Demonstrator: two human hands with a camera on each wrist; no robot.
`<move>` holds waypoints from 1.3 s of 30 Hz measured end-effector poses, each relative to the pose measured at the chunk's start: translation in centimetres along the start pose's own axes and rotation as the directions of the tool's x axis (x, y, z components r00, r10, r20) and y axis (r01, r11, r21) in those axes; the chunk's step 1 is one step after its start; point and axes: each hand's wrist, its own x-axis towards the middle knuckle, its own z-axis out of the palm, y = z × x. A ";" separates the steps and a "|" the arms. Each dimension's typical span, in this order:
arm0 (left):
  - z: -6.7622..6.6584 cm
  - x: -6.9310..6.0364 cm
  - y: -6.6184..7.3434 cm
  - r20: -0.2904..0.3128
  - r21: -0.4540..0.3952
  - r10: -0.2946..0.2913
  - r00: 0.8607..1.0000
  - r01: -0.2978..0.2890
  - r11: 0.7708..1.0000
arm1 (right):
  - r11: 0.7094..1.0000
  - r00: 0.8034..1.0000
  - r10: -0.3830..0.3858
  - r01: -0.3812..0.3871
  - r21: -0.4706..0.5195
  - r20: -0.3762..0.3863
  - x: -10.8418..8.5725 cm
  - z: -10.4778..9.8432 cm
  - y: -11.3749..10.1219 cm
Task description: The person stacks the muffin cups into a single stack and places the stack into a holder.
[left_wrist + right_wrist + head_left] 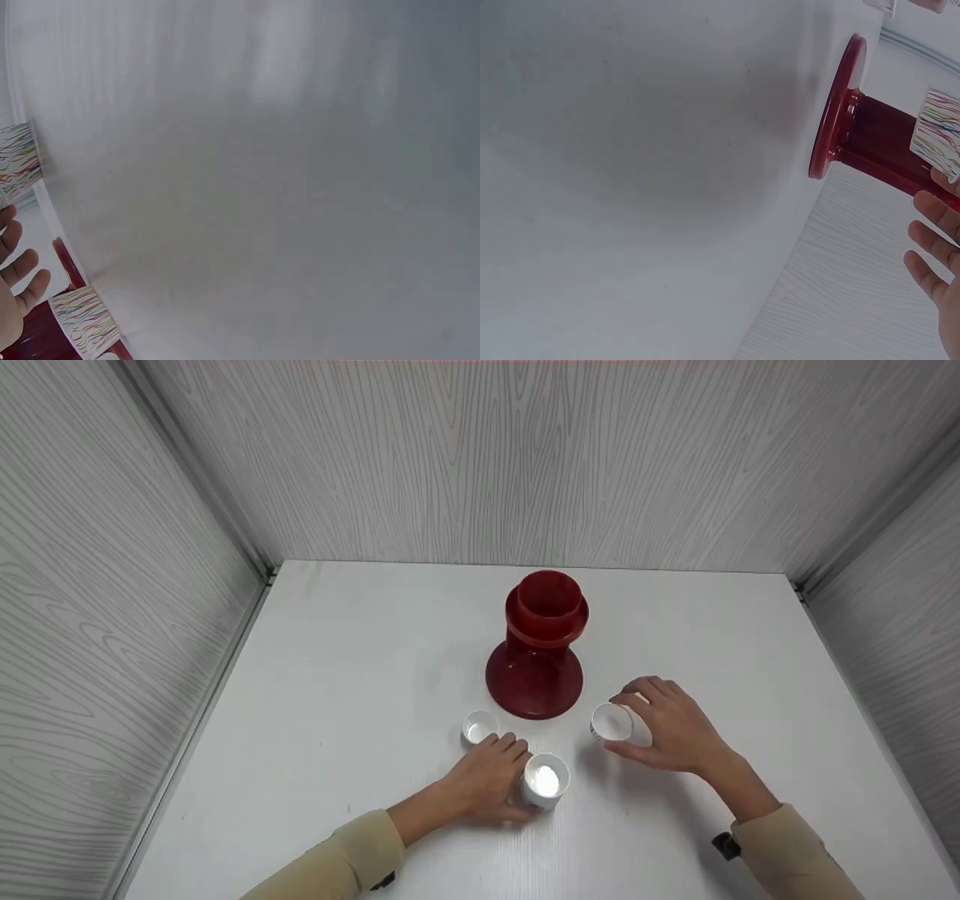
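Observation:
My left hand (487,780) is round the side of a white cup (546,780), thumb near and fingers far. Multicoloured wavy lines cover that cup (19,161) in the left wrist view, where the thumb is hidden. Between the thumb and fingers of my right hand (667,727) is another white cup (611,723), its mouth facing up and left. The same wavy pattern shows on this cup (939,131) in the right wrist view. A smaller-looking white cup (480,726) stands just beyond the left fingers, its mouth upward.
Behind the cups rises a red stand (534,690) with a wide round base and a cup-shaped top. Everything is on a white table (352,660), enclosed by grey wood-grain panels (480,465) at the back and both sides.

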 end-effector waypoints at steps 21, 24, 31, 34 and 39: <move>0.0 0.0 -0.2 0.003 0.007 0.013 1.000 -0.013 1.000 | 0.998 0.999 -0.048 0.049 0.045 -0.027 1.0 -1.0 -2.3; 0.0 0.0 -0.2 -0.001 -0.003 0.007 1.000 -0.007 1.000 | 0.996 0.997 -0.063 0.065 0.062 -0.044 1.2 -1.2 -2.7; 0.0 0.0 -0.1 -0.024 -0.018 -0.001 1.000 0.000 1.000 | 0.989 0.988 -0.124 0.130 0.065 -0.089 1.8 -1.7 -3.8; 0.0 0.0 -0.1 -0.020 -0.029 -0.003 1.000 0.003 1.000 | 0.987 0.987 -0.138 0.144 0.071 -0.086 2.0 -2.0 -4.2; -0.1 0.0 -0.1 0.003 -0.037 -0.005 1.000 0.005 0.999 | 0.984 0.985 -0.151 0.158 0.077 -0.086 2.2 -2.3 -4.8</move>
